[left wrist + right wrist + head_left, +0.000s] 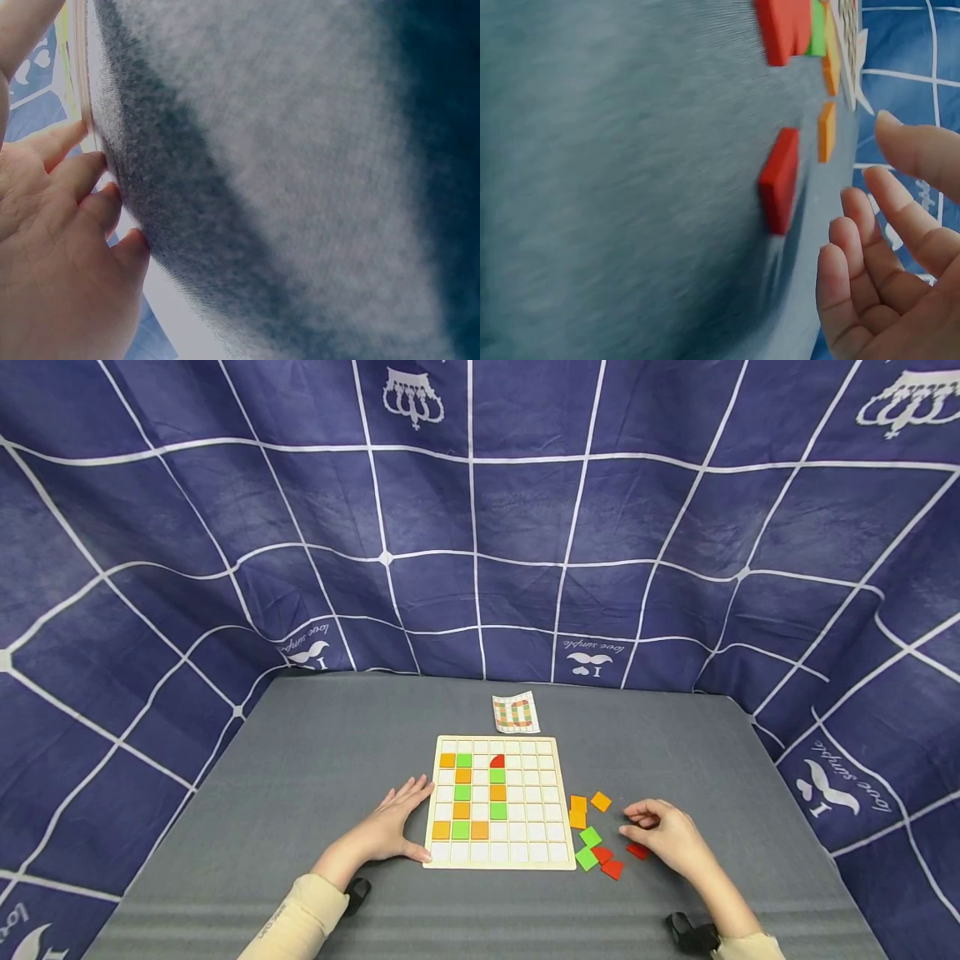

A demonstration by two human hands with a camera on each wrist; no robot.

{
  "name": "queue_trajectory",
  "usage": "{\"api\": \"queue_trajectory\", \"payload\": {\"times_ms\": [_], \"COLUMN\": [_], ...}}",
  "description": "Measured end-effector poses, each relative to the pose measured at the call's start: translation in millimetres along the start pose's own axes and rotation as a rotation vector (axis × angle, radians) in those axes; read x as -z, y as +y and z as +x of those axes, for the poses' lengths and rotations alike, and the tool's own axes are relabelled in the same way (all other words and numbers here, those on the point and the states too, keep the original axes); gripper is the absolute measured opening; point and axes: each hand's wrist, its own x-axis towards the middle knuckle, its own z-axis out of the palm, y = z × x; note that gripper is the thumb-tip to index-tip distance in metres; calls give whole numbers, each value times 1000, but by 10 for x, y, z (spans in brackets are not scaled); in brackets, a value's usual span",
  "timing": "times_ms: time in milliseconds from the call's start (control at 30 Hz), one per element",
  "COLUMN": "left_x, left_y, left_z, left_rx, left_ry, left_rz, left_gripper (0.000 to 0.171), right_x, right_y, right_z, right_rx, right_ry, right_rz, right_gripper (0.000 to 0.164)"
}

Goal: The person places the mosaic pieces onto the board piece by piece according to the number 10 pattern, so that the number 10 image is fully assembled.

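A cream grid board lies on the table, with orange, green and red tiles in some of its squares. My left hand rests at the board's left edge, fingers and thumb spread and touching it. To the right of the board, my right hand hovers over the table beside a red tile. Its fingers are slightly bent with a gap to the thumb, and nothing shows between them. Loose orange tiles, green tiles and red tiles lie between board and right hand.
Behind the board lies a small pattern card printed with a coloured grid design. The grey table ends at a blue curtain with white lines, which hangs at the back and sides.
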Motion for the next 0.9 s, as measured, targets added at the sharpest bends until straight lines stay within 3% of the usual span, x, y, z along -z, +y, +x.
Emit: {"api": "queue_trajectory", "payload": {"times_ms": [467, 900], "left_x": [-9, -17], "left_y": [-15, -23], "left_z": [26, 34], "left_rx": [24, 28], "left_ry": [-9, -12], "left_rz": [10, 0], "left_gripper": [116, 116], "right_x": [-13, -46], "right_y": [281, 274], "right_z": [-221, -237], "right_rx": [-62, -13], "right_ry": [-39, -5], "right_rz": [-61, -123], "right_gripper": [46, 30]}}
